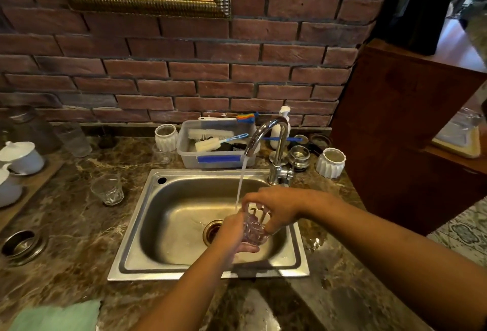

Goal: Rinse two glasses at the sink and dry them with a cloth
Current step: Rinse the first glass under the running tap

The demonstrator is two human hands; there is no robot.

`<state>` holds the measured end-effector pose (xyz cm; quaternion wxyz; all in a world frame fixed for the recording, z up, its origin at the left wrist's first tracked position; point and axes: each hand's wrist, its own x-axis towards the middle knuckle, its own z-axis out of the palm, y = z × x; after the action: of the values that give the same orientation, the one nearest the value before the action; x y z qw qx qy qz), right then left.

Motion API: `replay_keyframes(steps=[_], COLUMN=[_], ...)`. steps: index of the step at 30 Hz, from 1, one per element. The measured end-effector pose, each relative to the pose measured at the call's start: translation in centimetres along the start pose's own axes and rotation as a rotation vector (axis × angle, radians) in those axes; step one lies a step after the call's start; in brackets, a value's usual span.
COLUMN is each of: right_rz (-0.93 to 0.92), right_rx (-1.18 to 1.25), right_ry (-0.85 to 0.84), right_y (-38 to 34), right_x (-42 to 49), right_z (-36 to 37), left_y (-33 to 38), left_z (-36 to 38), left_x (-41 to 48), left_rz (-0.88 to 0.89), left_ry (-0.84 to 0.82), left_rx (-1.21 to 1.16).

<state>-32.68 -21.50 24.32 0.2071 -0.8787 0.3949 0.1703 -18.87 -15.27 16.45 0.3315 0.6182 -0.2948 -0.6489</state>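
Observation:
Over the steel sink I hold a clear faceted glass beside the running water stream. My left hand grips it from below and the side. My right hand comes from above, with fingers over the rim and inside the glass. The chrome tap stands at the sink's back right. A second clear glass stands upright on the marble counter left of the sink. A pale green cloth lies at the counter's near left edge.
Behind the sink a plastic tub holds brushes, with white ribbed cups on either side. White teapots on a wooden board sit at far left. A metal ring is set in the counter. A wooden cabinet rises at right.

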Motion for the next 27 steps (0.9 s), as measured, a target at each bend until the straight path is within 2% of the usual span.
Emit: replay_keyframes(steps=[2, 4, 8, 12, 14, 18, 27], right_rz=[0.038, 0.077, 0.153, 0.267, 0.311, 0.394, 0.443], right_rx=[0.007, 0.043, 0.091, 0.035, 0.011, -0.015, 0.026], right_ry=[0.005, 0.018, 0.072, 0.1, 0.095, 0.097, 0.11], right_y=[1.5, 3.2, 7.2, 10.8, 12.7, 16.0, 20.8], right_x=[0.0, 0.0, -0.1, 0.2, 0.5, 1.3, 2.4], right_z=[0.7, 1.3, 2.6, 4.1, 4.8, 5.7, 5.2], left_y=[-0.7, -2.2, -6.7, -10.5, -11.9, -13.9, -14.9], left_z=[0.6, 0.7, -0.2, -1.6, -2.3, -4.2, -4.8], left_x=[0.7, 1.2, 2.0, 3.3, 3.7, 4.5, 5.0], left_rz=[0.041, 0.186, 0.414, 0.419, 0.35, 0.162, 0.21], left_ry=[0.027, 0.032, 0.043, 0.045, 0.058, 0.104, 0.173], left_rx=[0.079, 0.234, 0.716, 1.17, 1.315, 1.436, 1.474])
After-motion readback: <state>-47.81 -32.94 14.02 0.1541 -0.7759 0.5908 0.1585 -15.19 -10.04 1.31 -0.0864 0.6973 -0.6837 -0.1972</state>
